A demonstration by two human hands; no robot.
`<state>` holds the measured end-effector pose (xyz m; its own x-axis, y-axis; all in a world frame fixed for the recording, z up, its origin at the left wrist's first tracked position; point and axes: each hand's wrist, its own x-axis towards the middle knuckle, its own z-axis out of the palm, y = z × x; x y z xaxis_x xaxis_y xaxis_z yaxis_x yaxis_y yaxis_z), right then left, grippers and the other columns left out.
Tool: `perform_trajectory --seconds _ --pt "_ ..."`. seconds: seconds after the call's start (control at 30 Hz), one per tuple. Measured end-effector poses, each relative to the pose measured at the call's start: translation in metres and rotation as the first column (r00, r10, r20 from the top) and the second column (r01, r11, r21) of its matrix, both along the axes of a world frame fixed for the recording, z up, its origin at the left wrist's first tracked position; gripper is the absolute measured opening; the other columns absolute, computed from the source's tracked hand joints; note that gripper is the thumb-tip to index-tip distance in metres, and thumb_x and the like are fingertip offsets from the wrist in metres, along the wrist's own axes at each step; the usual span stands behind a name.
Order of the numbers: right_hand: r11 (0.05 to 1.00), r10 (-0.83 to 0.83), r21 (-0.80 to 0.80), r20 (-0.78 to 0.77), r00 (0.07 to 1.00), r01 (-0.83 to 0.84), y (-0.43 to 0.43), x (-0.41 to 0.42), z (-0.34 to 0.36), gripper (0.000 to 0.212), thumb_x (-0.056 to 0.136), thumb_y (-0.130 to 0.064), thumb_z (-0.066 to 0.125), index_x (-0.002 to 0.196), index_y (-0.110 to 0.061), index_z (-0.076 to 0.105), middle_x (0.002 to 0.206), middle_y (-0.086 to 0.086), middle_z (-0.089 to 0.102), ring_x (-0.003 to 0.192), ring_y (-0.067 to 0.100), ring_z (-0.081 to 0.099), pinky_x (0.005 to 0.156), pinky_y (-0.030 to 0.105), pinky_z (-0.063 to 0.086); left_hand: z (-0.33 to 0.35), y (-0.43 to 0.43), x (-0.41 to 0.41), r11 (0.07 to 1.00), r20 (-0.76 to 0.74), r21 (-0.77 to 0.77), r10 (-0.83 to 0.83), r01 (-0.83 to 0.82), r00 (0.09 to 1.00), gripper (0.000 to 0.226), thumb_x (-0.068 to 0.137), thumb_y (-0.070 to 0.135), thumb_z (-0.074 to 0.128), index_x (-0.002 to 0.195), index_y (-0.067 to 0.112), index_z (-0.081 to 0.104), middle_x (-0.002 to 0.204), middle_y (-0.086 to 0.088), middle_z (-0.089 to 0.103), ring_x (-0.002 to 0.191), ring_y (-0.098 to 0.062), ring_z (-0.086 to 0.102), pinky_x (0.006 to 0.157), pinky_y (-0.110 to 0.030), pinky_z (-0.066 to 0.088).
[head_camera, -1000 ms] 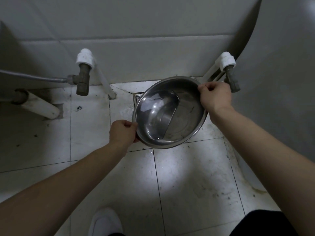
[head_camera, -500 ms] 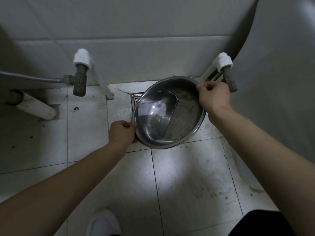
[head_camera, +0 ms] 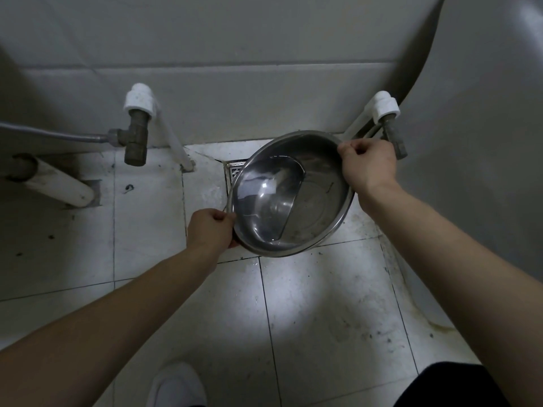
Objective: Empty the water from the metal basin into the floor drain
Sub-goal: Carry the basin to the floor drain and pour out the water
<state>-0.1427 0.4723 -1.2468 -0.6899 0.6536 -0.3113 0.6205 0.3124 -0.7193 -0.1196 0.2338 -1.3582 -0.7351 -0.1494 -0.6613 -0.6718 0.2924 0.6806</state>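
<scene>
The pour is in hand: the metal basin (head_camera: 293, 193) is held tilted above the floor drain (head_camera: 235, 171), whose grate peeks out at its ten o'clock edge. The left hand (head_camera: 211, 230) pinches the rim at eight o'clock, the right hand (head_camera: 367, 165) grips it at two. Water (head_camera: 264, 201) pools on the low left side. Next, I judge, a steeper tip toward the drain.

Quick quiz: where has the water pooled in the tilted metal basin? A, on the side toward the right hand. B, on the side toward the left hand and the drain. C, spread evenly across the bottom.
B: the water lies on the metal basin's left side, near the left hand and above the floor drain.
</scene>
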Motion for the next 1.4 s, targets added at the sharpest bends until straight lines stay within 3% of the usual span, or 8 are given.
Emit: perform_trajectory --seconds 0.13,0.27,0.5,0.8,1.0,1.23,1.4 --pt "1.0 0.01 0.005 -0.003 1.0 -0.01 -0.0005 0.0002 0.0002 0.024 0.102 -0.026 0.059 0.095 -0.008 0.074 0.084 0.007 0.067 0.074 0.012 0.06 0.094 0.042 0.058 -0.0001 -0.0005 -0.0001 1.0 -0.001 0.003 0.002 -0.002 1.0 0.016 0.096 0.017 0.066 0.085 0.006 0.07 0.081 -0.012 0.073 0.062 -0.018 0.073 0.057 -0.03 0.063" --pt "1.0 0.005 0.012 -0.006 1.0 -0.005 -0.0004 -0.0008 -0.0014 0.023 0.101 -0.026 0.06 0.084 -0.015 0.07 0.074 -0.001 0.061 0.07 0.008 0.058 0.091 0.038 0.057 -0.0007 -0.0005 0.0005 1.0 -0.012 0.001 0.0 0.0 1.0 0.017 0.096 0.016 0.067 0.083 0.006 0.071 0.08 -0.011 0.073 0.06 -0.016 0.073 0.052 -0.026 0.061" --pt "1.0 0.013 0.022 0.009 1.0 -0.014 -0.0016 -0.0018 0.0017 0.025 0.101 -0.028 0.061 0.095 -0.008 0.076 0.093 0.01 0.072 0.089 0.021 0.067 0.095 0.043 0.057 -0.002 -0.0007 0.0007 1.0 -0.007 -0.008 0.0 0.0 1.0 0.017 0.096 0.018 0.067 0.082 0.008 0.07 0.079 -0.01 0.073 0.058 -0.015 0.072 0.052 -0.026 0.061" --pt "1.0 0.019 0.018 0.012 1.0 -0.02 -0.0018 -0.0019 0.0041 0.025 0.101 -0.028 0.06 0.099 -0.009 0.076 0.097 0.012 0.073 0.09 0.021 0.069 0.092 0.04 0.059 -0.0023 0.0004 0.0014 1.0 0.002 0.002 0.001 -0.001 1.0 0.016 0.096 0.017 0.066 0.085 0.007 0.07 0.081 -0.012 0.074 0.062 -0.018 0.074 0.055 -0.029 0.062" --pt "1.0 0.011 0.027 -0.011 1.0 -0.011 -0.0025 -0.0029 0.002 0.023 0.101 -0.027 0.061 0.095 -0.01 0.075 0.092 0.009 0.072 0.074 0.009 0.06 0.085 0.033 0.056 -0.0019 0.0004 0.0022 1.0 -0.007 -0.001 0.004 -0.004 1.0 0.017 0.096 0.016 0.066 0.081 0.008 0.069 0.077 -0.01 0.073 0.052 -0.012 0.072 0.048 -0.024 0.059" --pt "0.999 0.018 0.046 0.0 1.0 -0.018 -0.0015 -0.0043 0.0026 0.027 0.1 -0.027 0.062 0.092 -0.005 0.076 0.091 0.014 0.073 0.09 0.025 0.069 0.094 0.042 0.058 -0.0036 0.0004 0.002 1.0 -0.005 0.0 0.0 0.0 1.0 0.016 0.095 0.016 0.068 0.083 0.006 0.071 0.079 -0.012 0.074 0.054 -0.014 0.072 0.051 -0.026 0.06" --pt "0.999 0.012 0.03 -0.015 1.0 -0.011 0.0005 -0.0044 0.0001 0.023 0.099 -0.026 0.063 0.085 -0.011 0.072 0.072 0.0 0.062 0.074 0.014 0.06 0.089 0.036 0.057 -0.0025 0.0025 0.0028 1.0 -0.008 0.011 0.01 -0.01 1.0 0.016 0.095 0.015 0.067 0.083 0.004 0.07 0.078 -0.013 0.072 0.049 -0.011 0.07 0.045 -0.021 0.056"
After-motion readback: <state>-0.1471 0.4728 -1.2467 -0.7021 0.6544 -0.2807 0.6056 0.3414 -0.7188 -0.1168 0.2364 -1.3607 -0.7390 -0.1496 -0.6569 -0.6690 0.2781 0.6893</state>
